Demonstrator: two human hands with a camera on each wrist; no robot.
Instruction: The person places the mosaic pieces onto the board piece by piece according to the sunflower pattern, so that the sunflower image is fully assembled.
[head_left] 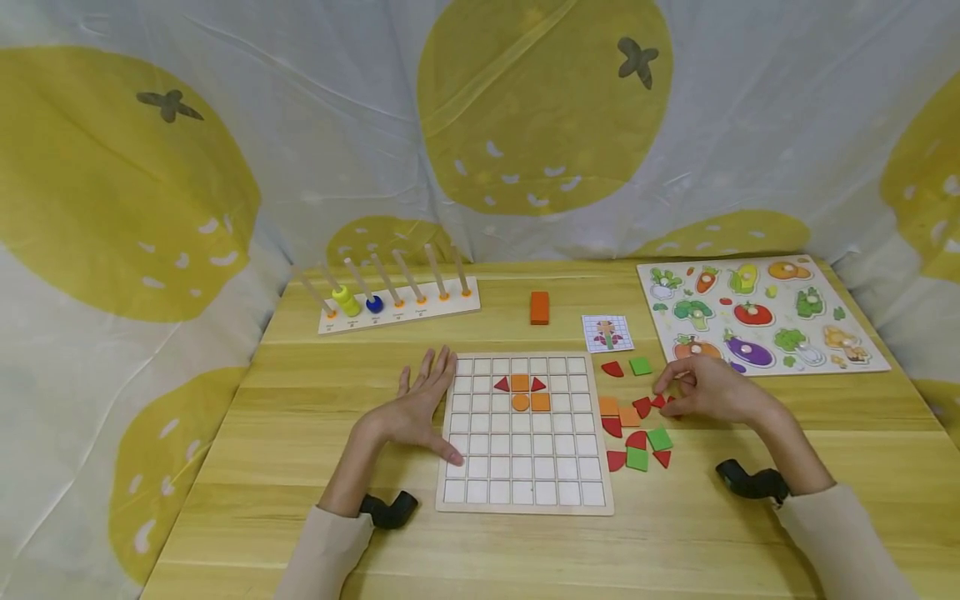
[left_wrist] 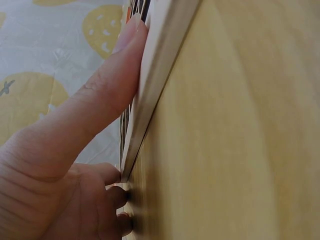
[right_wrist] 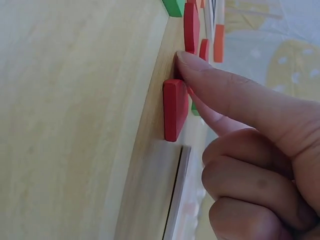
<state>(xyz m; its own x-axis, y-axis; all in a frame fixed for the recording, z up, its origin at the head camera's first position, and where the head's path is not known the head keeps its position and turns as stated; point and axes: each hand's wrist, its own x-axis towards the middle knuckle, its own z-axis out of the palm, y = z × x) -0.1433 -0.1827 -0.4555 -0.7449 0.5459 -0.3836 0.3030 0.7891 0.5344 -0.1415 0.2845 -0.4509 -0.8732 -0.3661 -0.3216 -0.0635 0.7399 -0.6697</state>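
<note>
My left hand [head_left: 415, 410] spreads over the left edge of a white gridded wooden board [head_left: 525, 510]. Its thumb [left_wrist: 107, 82] lies on the board's top face, while other fingertips are at the edge. Orange squares [head_left: 520, 382], an orange circle [head_left: 521, 402] and two red triangles [head_left: 502, 384] sit in the grid's upper cells. Right of the board, my right hand [head_left: 712, 390] pinches a small red piece [head_left: 658, 401] between thumb and index finger, its other fingers curled. The thumb hides most of this piece in the right wrist view. A larger red piece [right_wrist: 175, 110] lies close beside the thumb.
Loose red, orange and green pieces [head_left: 637, 459] lie along the board's right side. Behind them are a pattern card [head_left: 621, 322] and a vegetable peg puzzle [head_left: 720, 300]. An orange block [head_left: 539, 308] and a rod counting stand [head_left: 442, 305] are at the back.
</note>
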